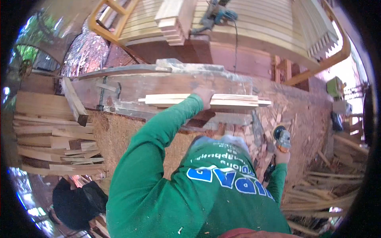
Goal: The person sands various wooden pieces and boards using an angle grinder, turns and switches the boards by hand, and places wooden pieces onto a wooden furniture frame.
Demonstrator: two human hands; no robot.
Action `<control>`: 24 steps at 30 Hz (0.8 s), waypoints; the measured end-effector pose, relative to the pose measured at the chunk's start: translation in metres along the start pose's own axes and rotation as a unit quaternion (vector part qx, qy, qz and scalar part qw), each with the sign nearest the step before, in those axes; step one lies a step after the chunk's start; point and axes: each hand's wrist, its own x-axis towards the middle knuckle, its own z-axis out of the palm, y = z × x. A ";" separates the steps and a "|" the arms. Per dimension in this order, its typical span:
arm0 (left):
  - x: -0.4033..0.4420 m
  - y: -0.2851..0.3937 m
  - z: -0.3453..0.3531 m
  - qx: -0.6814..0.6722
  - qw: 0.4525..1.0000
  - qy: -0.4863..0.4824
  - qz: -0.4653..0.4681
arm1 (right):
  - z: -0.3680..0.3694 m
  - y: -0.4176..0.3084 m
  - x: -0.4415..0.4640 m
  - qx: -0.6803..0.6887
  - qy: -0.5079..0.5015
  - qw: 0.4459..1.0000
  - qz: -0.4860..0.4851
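Note:
My left hand (pixel 204 97) is closed around the middle of a pair of pale wooden slats (pixel 238 99). They lie crosswise over the dusty workbench (pixel 147 84), and the hand hides part of them. Low on my right side, my right hand (pixel 281 156) grips an angle grinder (pixel 283 139) by its body. Its round dark disc faces up and away from me, apart from the slats. A hammer (pixel 113 88) rests on the bench to the left of the slats.
Ahead stands a slatted wooden frame (pixel 262 29) bearing stacked boards (pixel 172 20) and a corded power tool (pixel 220 18). Planks (pixel 51 135) are piled at left, near a person in dark clothing (pixel 79 202). Sawdust and offcuts (pixel 274 119) cover the ground; strips (pixel 317 194) lie at right.

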 end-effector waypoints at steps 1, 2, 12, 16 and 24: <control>-0.003 -0.002 -0.012 -0.023 0.999 0.049 -0.001 | -0.003 -0.011 0.005 -0.019 -0.002 1.000 -0.020; -0.011 -0.004 -0.021 -0.047 0.994 0.095 -0.005 | -0.006 -0.021 0.006 -0.041 -0.009 0.998 -0.039; -0.114 -0.007 -0.128 -0.552 0.696 0.429 -0.165 | 0.012 -0.023 0.050 0.091 -0.046 0.993 -0.068; -0.056 -0.048 0.025 -0.773 0.443 0.409 -0.197 | 0.009 -0.035 0.039 0.021 -0.055 0.994 -0.092; -0.046 -0.073 0.182 -0.898 0.254 0.230 -0.275 | -0.021 -0.082 -0.016 -0.029 -0.006 0.999 -0.034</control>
